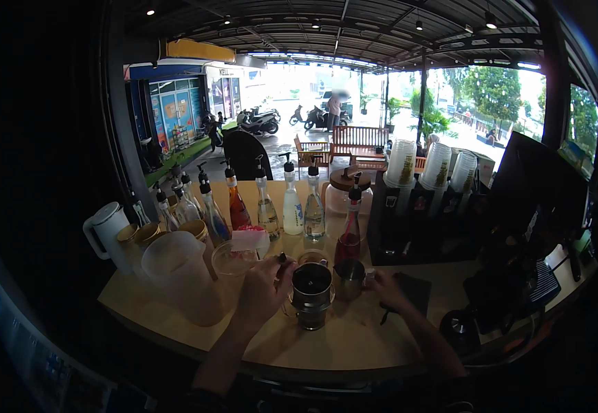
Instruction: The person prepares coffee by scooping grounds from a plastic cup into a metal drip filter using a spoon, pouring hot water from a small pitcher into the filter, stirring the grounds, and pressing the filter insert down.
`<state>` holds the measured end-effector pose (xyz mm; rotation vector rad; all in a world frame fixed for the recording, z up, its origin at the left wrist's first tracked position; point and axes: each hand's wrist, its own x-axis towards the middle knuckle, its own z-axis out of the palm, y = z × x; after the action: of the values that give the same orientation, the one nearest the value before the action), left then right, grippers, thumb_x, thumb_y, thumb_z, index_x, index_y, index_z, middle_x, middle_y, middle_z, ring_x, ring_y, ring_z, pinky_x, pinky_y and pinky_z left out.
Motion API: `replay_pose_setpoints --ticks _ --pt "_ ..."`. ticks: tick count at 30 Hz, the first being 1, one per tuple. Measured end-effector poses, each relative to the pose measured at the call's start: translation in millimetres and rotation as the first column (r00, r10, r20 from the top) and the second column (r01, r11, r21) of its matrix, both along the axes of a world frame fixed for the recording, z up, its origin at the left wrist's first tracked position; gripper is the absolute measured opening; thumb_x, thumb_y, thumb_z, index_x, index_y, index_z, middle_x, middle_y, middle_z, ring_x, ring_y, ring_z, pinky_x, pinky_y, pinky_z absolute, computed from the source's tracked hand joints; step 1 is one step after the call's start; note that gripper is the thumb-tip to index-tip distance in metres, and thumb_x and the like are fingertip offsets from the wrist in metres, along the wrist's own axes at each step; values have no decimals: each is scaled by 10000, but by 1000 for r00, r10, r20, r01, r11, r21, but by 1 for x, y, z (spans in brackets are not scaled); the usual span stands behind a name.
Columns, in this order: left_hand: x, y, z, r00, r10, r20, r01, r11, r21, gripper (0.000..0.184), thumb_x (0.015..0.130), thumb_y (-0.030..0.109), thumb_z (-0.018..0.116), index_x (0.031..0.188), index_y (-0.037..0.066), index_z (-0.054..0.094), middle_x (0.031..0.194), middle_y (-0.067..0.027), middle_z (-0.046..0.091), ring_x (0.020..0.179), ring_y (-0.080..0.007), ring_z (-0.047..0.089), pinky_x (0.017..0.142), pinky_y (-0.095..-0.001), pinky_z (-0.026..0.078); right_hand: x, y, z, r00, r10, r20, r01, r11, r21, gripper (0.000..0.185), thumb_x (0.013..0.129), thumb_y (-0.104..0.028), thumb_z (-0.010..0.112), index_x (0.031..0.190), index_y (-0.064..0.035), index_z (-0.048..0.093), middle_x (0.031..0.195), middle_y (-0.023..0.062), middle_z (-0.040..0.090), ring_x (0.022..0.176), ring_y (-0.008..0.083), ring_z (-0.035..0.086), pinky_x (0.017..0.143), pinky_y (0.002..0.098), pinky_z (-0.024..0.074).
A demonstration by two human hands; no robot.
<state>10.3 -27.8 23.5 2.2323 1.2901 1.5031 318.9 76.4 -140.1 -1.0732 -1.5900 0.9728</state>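
In the middle of the counter, a metal drip filter (312, 297) full of dark liquid sits on a small glass cup (311, 319). My left hand (263, 294) is just left of the filter, its fingers pinched on a small dark knob-like piece (284, 258); what it belongs to is hidden. On the other side, my right hand (386, 290) grips the handle of a metal pitcher (349, 281), which stands upright close beside the filter. A glass (313, 256) shows partly behind the filter.
Pump bottles (291, 206) line the back, with a red syrup bottle (348, 241) nearer. At left are a frosted plastic jug (175, 268), a white pitcher (110, 230) and brown cups (149, 233). Stacked plastic cups (402, 165) and a dark machine (485, 296) stand right.
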Motion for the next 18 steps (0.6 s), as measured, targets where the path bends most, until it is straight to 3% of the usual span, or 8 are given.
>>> replay_pose_setpoints --ticks 2,5,8,10,12,18 --pt "-1 2 -2 1000 -3 29 1 998 59 129 895 114 576 894 -5 626 752 -150 632 655 -282 650 633 -384 504 -5 -2 -1 1000 10 15 -10 1000 29 182 945 -186 536 1006 -21 583 871 44 635 872 142 626 740 280 492" --pt "-4 3 -4 999 22 29 -26 991 128 124 895 119 579 881 0 616 748 -143 644 666 -270 659 647 -367 509 -8 -3 -8 991 97 -89 -105 989 -100 253 960 -193 510 1106 7 563 984 76 622 922 153 607 842 312 488" --pt "-4 0 -1 997 27 74 -37 990 139 108 896 113 575 890 6 597 749 -129 656 681 -247 672 654 -350 510 -19 -4 -11 970 31 -239 -46 997 -59 195 952 -212 538 999 -28 583 863 24 596 791 98 566 729 267 465" --pt "-6 -1 -1 995 19 99 -29 994 108 104 898 110 572 905 7 588 753 -121 661 694 -232 677 655 -344 510 -29 -14 11 929 -121 -351 101 992 -74 197 963 -219 534 854 -56 539 790 -13 557 733 58 518 682 232 429" --pt "-7 -2 -1 992 12 126 -21 997 73 102 900 107 569 919 8 580 757 -113 665 706 -218 682 657 -338 510 -22 -7 12 940 -91 -329 94 996 -4 180 959 -210 544 858 -61 545 782 -19 542 717 51 494 657 227 410" --pt "-9 -2 -3 983 4 185 -22 995 93 97 908 101 561 935 8 565 736 -96 659 702 -194 682 647 -313 508 -20 -25 99 909 26 -415 21 994 109 203 915 -139 617 774 -84 481 717 -51 527 656 3 477 578 185 387"
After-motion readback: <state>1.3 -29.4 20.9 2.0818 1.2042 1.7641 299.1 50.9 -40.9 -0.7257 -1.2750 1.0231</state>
